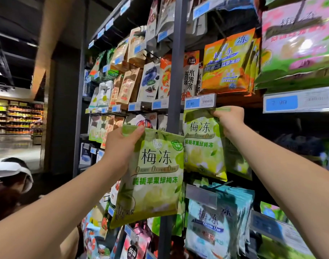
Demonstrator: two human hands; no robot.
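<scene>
My left hand [120, 144] grips the top left corner of a green snack bag [150, 180], holding it up in front of the dark shelf post [175, 71]. My right hand [230, 118] pinches the top edge of a second green bag [202, 146] of the same kind, which hangs at a peg just under a blue price tag [200, 101]. More green bags hang behind that one.
Snack bags hang in rows on the rack: orange bags [227, 62] above, teal bags [216, 221] below, pink and green bags [298, 40] at the upper right. A person in a white visor [10, 171] stands at the lower left. An aisle with lit shelves [18, 116] lies far left.
</scene>
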